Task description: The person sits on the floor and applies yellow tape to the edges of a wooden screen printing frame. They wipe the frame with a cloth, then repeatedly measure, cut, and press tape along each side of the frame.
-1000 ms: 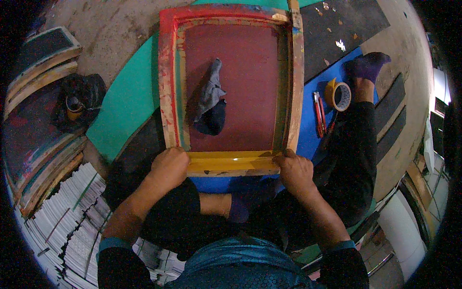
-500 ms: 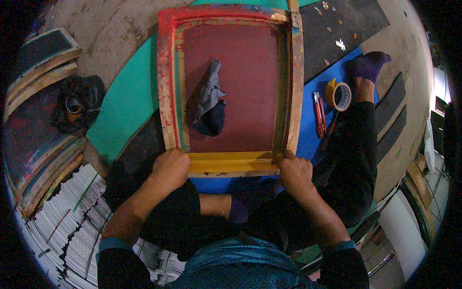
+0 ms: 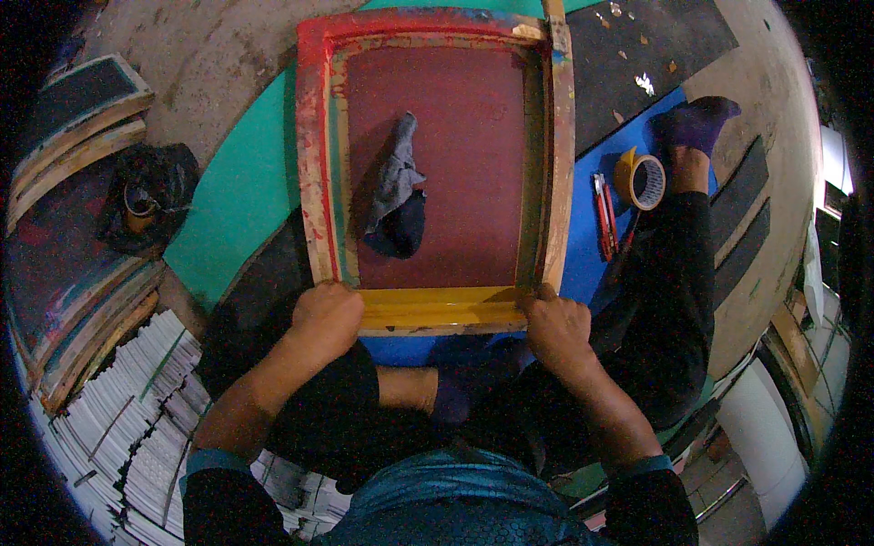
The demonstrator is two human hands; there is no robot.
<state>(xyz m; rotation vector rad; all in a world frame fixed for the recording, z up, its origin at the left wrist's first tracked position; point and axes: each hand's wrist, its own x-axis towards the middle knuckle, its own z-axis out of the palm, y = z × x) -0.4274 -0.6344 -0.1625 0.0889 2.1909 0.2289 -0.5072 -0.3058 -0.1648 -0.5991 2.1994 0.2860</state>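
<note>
The frame [image 3: 314, 164] is rough, paint-crusted wood, its yellow strip [image 3: 437, 311] at six o'clock smooth and glossy. Matt cloth [image 3: 393, 189] lies on the dull mesh [image 3: 473, 155]; at nine o'clock, the bag [image 3: 175, 173] looks like crinkled plastic.

Floor [image 3: 209, 82] before you, spread with a blue mat [image 3: 637, 136] and a green mat [image 3: 232, 200]
On the blue you have a tape roll [image 3: 625, 185] and, just left of it, a slim red tool [image 3: 604, 218].

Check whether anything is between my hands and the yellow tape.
Nothing visible is in the way: your left hand and right hand are at opposite ends of the yellow tape. The cloth lies farther up, inside the frame.
</note>
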